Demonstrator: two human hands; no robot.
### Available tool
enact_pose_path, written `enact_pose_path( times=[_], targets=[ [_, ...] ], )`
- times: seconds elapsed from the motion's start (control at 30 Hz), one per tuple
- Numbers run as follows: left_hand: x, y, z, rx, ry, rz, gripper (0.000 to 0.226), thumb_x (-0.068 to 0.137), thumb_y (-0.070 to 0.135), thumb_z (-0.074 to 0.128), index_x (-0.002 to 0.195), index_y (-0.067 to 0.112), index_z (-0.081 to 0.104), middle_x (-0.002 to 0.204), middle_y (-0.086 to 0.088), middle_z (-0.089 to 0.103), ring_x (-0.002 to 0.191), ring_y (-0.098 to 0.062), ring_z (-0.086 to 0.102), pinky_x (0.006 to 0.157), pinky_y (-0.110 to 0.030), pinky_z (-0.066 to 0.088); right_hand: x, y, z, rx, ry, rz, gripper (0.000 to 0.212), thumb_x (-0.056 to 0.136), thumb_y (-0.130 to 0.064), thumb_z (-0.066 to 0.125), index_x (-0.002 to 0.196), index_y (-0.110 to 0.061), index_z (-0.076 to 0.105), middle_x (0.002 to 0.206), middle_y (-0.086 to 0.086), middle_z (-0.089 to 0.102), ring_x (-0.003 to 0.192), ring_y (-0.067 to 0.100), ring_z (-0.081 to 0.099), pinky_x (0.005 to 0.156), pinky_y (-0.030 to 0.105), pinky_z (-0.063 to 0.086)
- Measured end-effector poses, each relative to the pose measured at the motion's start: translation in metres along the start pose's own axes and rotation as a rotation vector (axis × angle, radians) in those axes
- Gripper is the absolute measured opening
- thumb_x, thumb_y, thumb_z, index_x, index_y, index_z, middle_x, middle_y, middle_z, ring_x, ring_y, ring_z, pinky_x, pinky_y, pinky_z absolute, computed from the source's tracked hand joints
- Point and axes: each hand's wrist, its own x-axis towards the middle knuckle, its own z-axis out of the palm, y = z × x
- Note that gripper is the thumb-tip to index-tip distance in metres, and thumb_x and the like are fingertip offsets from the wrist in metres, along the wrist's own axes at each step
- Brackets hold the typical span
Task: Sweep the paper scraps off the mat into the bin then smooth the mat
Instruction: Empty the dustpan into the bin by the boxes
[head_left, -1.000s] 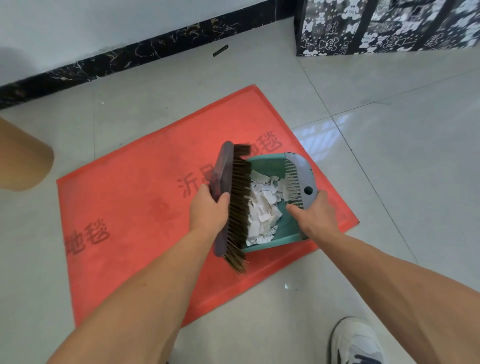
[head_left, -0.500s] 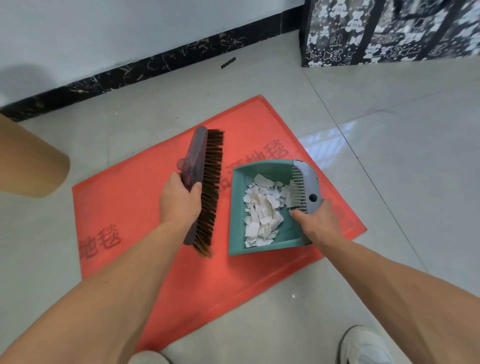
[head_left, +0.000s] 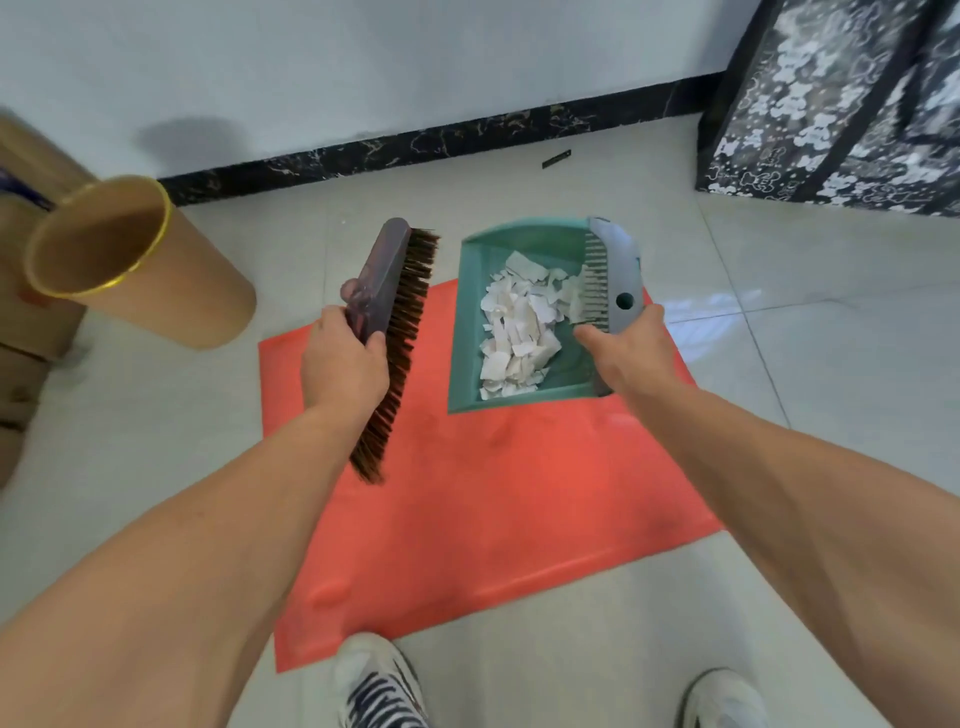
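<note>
My left hand (head_left: 343, 364) grips a dark brush (head_left: 392, 332) with brown bristles, held off the floor over the mat's left part. My right hand (head_left: 631, 353) holds a teal dustpan (head_left: 467, 332) by its grey comb-edged handle (head_left: 618, 275), lifted above the mat. White paper scraps (head_left: 519, 327) lie piled inside the pan. The red mat (head_left: 493, 509) lies on the tiled floor below, with faint wrinkles near its lower left. A tan cylindrical bin (head_left: 130, 265) with a gold rim stands to the far left, its mouth facing me.
Cardboard boxes (head_left: 21, 322) sit behind the bin at the left edge. A black-and-white patterned bag (head_left: 841, 104) stands at the back right by the wall's dark skirting (head_left: 415, 145). My two shoes (head_left: 379, 680) show at the mat's near edge.
Both hands have lifted the brush and the loaded dustpan up off the mat. The view has swung left and upward, bringing the bin's mouth into sight.
</note>
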Motion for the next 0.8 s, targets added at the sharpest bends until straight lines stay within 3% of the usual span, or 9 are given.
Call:
enact_pose_path(
  times=[0.13, 0.23, 0.3, 0.47, 0.6, 0.8],
  targets=[
    [0.006, 0.007, -0.075, -0.013, 0.003, -0.091, 0.026, 0.09, 0.027, 0.058, 0.105, 0.007, 0.054, 0.106, -0.014, 0.06, 0.1, -0.033, 0.056, 0.079, -0.036, 0.04, -0.035, -0.076, -0.007, -0.106, -0.004, -0.006, 0.061, 0.075, -0.041, 0.069, 0.121, -0.017, 0.037, 0.104, 0.004, 0.055, 0.092, 0.027, 0.059, 0.074, 0.043, 0.054],
    [0.012, 0.011, -0.14, -0.006, 0.009, -0.142, 0.027, 0.09, 0.027, 0.059, 0.108, 0.008, 0.053, 0.11, -0.014, 0.06, 0.102, -0.034, 0.056, 0.085, -0.042, 0.044, -0.069, -0.133, -0.008, -0.11, -0.043, -0.01, 0.056, 0.08, -0.035, 0.07, 0.121, -0.014, 0.038, 0.106, 0.005, 0.055, 0.081, 0.02, 0.059, 0.051, 0.028, 0.046],
    [0.02, 0.014, -0.187, -0.002, 0.027, -0.196, 0.028, 0.091, 0.027, 0.059, 0.11, 0.008, 0.053, 0.113, -0.015, 0.059, 0.105, -0.034, 0.055, 0.087, -0.043, 0.044, -0.094, -0.173, -0.007, -0.101, -0.074, -0.014, 0.053, 0.082, -0.032, 0.071, 0.119, -0.013, 0.039, 0.104, 0.004, 0.056, 0.073, 0.013, 0.057, 0.044, 0.023, 0.042],
    [0.052, 0.008, -0.301, -0.03, 0.05, -0.318, 0.03, 0.09, 0.031, 0.059, 0.109, 0.009, 0.05, 0.11, -0.015, 0.059, 0.102, -0.036, 0.058, 0.087, -0.045, 0.05, -0.155, -0.282, 0.005, -0.109, -0.134, 0.006, 0.05, 0.077, -0.031, 0.074, 0.113, -0.014, 0.044, 0.1, 0.007, 0.061, 0.072, 0.022, 0.067, 0.044, 0.028, 0.052],
    [0.085, -0.005, -0.381, -0.045, 0.029, -0.377, 0.03, 0.092, 0.031, 0.057, 0.11, 0.008, 0.048, 0.11, -0.014, 0.058, 0.101, -0.034, 0.057, 0.085, -0.045, 0.049, -0.193, -0.362, 0.029, -0.17, -0.166, -0.001, 0.049, 0.08, -0.031, 0.072, 0.114, -0.015, 0.041, 0.097, 0.005, 0.057, 0.068, 0.022, 0.067, 0.041, 0.024, 0.047],
    [0.134, -0.042, -0.449, -0.087, -0.005, -0.45, 0.027, 0.094, 0.029, 0.055, 0.109, 0.009, 0.045, 0.11, -0.017, 0.059, 0.1, -0.037, 0.059, 0.084, -0.046, 0.05, -0.226, -0.433, 0.09, -0.212, -0.193, 0.015, 0.047, 0.081, -0.03, 0.074, 0.111, -0.014, 0.04, 0.093, 0.004, 0.056, 0.07, 0.023, 0.067, 0.055, 0.038, 0.059]
  ],
)
